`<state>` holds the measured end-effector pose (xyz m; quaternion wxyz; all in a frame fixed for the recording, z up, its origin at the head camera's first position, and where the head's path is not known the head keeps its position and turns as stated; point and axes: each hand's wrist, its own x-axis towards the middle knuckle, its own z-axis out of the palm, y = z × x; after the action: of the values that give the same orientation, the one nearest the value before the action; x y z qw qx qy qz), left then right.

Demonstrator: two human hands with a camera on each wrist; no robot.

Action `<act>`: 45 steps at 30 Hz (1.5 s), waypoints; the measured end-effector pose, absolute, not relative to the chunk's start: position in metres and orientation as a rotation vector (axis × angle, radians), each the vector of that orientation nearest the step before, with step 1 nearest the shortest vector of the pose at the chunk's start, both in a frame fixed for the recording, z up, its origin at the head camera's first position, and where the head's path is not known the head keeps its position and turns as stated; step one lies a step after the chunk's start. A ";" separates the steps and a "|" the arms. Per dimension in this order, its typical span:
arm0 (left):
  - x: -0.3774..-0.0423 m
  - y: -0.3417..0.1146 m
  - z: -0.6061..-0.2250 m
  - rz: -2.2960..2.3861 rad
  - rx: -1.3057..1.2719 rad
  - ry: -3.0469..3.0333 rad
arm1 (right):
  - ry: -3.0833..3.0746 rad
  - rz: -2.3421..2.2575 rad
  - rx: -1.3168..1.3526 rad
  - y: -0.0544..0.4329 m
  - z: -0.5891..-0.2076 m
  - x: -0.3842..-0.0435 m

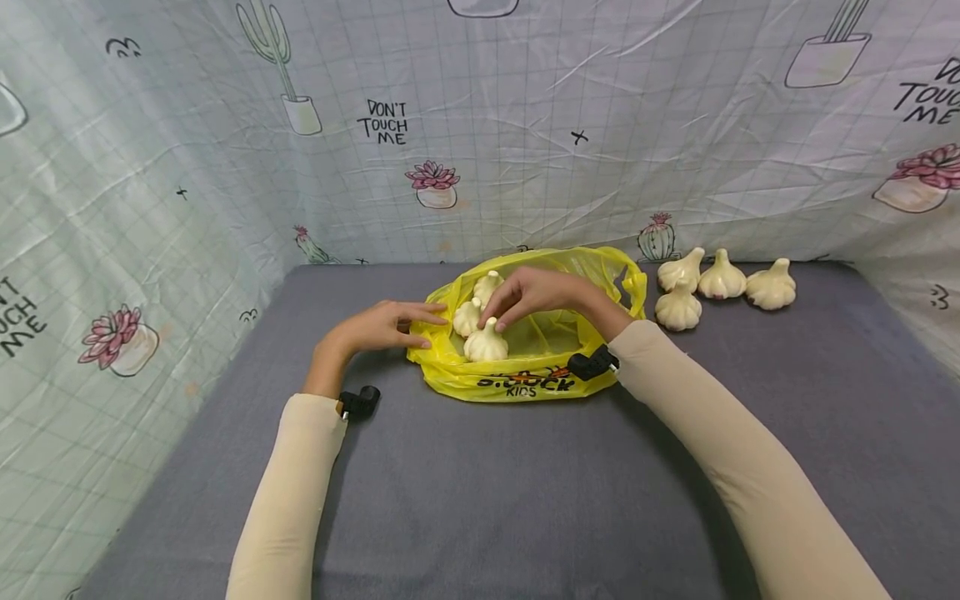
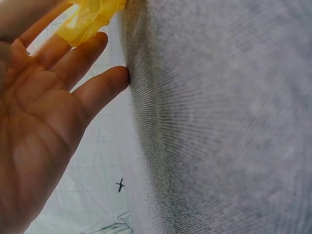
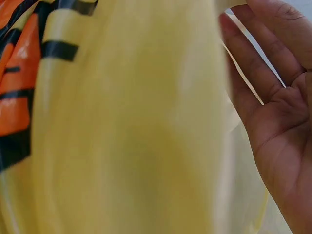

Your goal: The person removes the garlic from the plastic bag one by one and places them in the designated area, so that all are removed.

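A yellow plastic bag (image 1: 525, 387) lies on its base with its mouth spread upward. Inside its left part are three garlic bulbs, and the nearest garlic bulb (image 1: 486, 346) sits just behind the front rim. My right hand (image 1: 536, 293) reaches in over the right side and pinches this bulb near its neck. In the right wrist view, the bag wall hides most of the bulb. At the left rim, my left hand (image 1: 386, 325) rests its extended fingers against the plastic. The left wrist view has the palm uncurled, with yellow plastic by the fingers.
Several more garlic bulbs (image 1: 722, 275) stand in a group right of the bag, near the back edge of the grey table (image 1: 480, 500). A printed cloth (image 1: 525, 125) hangs behind the table and along its left side.
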<state>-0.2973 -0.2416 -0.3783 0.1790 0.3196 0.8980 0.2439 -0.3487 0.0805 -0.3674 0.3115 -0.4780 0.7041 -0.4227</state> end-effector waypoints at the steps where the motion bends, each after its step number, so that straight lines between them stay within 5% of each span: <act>1: -0.297 -0.242 -0.378 0.686 0.905 2.539 | 1.860 -1.110 -1.264 0.080 -0.366 -0.349; 28: -0.295 -0.244 -0.380 0.701 0.929 2.538 | 1.663 -0.924 -1.257 0.055 -0.346 -0.368; 45: -0.292 -0.239 -0.375 0.652 0.920 2.516 | 1.968 -0.997 -1.307 0.098 -0.335 -0.349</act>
<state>-0.2920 -0.2393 -0.3747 0.1910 0.3274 0.8958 0.2321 -0.3488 0.0977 -0.3350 0.2847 -0.4885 0.7358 -0.3727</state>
